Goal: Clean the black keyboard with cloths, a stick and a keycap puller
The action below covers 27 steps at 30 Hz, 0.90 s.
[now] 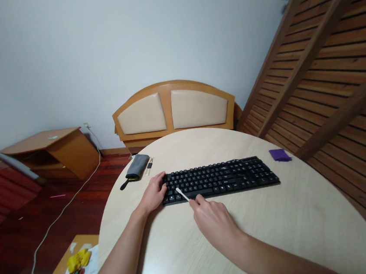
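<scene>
A black keyboard [213, 179] lies across the round, pale wooden table [261, 233]. At its left end, my left hand [152, 193] grips the edge, with the fingers on the far side and the thumb nearer the front keys. My right hand [212, 216] pinches a thin white cotton swab [183, 194] in front of the keyboard. The swab's tip is over the lower left keys; whether it touches them I cannot tell.
Beyond my left hand lie a grey pouch [137, 166] with a dark strap and a small black-and-clear item [149, 166]. A folded purple cloth [280, 155] rests at the table's right. Left of the table, a low surface holds yellow material [78, 260]. A white cable [68, 205] crosses the floor.
</scene>
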Each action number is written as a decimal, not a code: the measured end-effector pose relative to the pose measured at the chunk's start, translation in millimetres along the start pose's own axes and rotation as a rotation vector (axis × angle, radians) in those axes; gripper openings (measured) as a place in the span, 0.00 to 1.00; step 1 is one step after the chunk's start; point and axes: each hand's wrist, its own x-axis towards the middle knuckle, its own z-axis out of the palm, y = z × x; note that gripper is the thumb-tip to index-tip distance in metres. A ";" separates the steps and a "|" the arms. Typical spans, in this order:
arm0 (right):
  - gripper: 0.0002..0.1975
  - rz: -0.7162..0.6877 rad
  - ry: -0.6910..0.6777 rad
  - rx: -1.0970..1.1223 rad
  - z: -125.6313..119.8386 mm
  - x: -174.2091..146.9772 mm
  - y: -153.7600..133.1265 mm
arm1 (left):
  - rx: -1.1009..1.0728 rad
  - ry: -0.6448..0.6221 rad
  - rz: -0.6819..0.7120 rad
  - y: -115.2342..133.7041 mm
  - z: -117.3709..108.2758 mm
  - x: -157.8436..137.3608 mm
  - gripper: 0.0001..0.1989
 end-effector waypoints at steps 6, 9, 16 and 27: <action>0.15 -0.014 -0.008 -0.030 2.9 -14.3 4.8 | -0.046 -0.014 -0.022 -3.2 -3.2 1.1 0.27; 0.15 0.005 0.048 -0.002 -0.8 -8.2 8.0 | -0.076 -0.022 -0.033 -5.0 -6.6 2.7 0.26; 0.17 0.048 0.124 0.186 -15.5 41.3 0.6 | -0.074 -0.006 -0.039 -7.1 -14.0 6.0 0.23; 0.17 0.049 0.085 0.196 -3.2 76.9 -18.6 | -0.045 0.029 -0.022 -11.7 -14.3 7.4 0.21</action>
